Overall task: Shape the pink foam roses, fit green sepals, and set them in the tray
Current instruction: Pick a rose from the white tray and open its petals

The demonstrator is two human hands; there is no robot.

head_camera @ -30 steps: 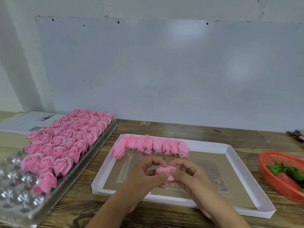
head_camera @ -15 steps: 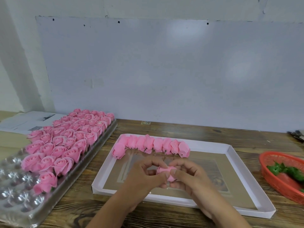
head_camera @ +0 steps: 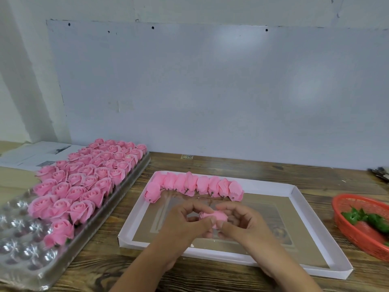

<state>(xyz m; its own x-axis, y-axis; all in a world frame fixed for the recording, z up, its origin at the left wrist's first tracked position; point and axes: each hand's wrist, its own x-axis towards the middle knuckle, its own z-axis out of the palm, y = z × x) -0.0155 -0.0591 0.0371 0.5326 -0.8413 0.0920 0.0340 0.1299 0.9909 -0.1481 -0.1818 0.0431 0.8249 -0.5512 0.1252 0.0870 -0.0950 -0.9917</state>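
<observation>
Both hands, left hand (head_camera: pixel 185 224) and right hand (head_camera: pixel 242 223), still pinch one pink rose (head_camera: pixel 213 216) between them; nothing has shifted, shaping continues, sepal unfitted.

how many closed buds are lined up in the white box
9: eight in a row along the box's far edge, from to, and one at the left end nearer the camera. More may hide behind them.

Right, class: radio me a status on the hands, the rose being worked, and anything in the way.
Left hand and right hand both pinching one pink rose. Held above white box, no sepal visible. Nothing in the way.
</observation>
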